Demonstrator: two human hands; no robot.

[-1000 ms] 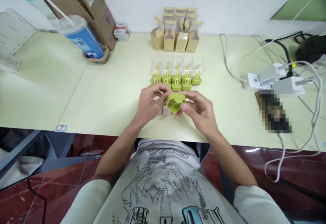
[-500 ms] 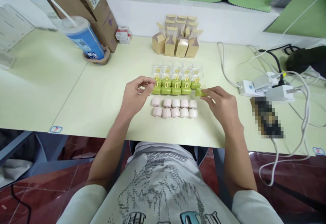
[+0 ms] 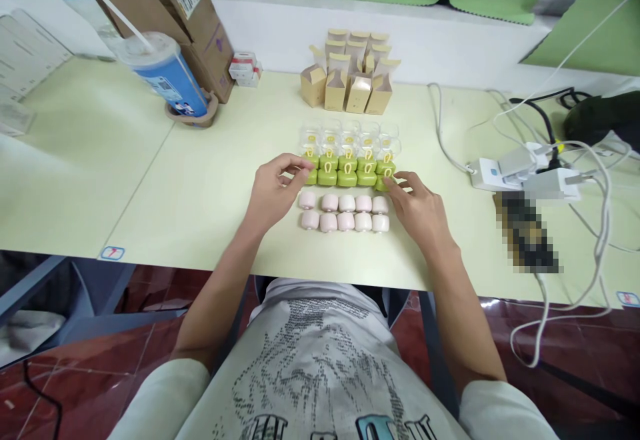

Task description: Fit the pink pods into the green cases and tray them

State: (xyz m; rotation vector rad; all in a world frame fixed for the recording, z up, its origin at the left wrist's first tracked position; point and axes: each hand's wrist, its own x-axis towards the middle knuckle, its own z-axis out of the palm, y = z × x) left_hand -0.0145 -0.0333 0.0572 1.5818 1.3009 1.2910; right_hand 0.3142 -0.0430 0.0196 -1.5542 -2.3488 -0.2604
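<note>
Green rounded pieces point(image 3: 347, 178) with yellow loops stand in two rows on the table. My left hand point(image 3: 276, 190) has its thumb and fingertips closed at the left end of the front row, around a green piece point(image 3: 312, 178) that they partly cover. At the right end, my right hand point(image 3: 419, 210) pinches another green piece point(image 3: 381, 184), set slightly askew beside its neighbour. Two rows of pale pink rounded pieces point(image 3: 346, 221) lie nearer me. Behind the green rows stand clear plastic cups point(image 3: 349, 135) with yellow marks.
Open small cardboard boxes point(image 3: 357, 93) stand at the back. On the left are a blue drink cup point(image 3: 173, 83) with a straw, a brown carton point(image 3: 213, 50) and small white boxes point(image 3: 245, 69). A power strip point(image 3: 490, 175) and white cables lie on the right.
My right hand has moved left, bringing its green piece to the right end of the front row. My left hand has shifted slightly right at the left end.
</note>
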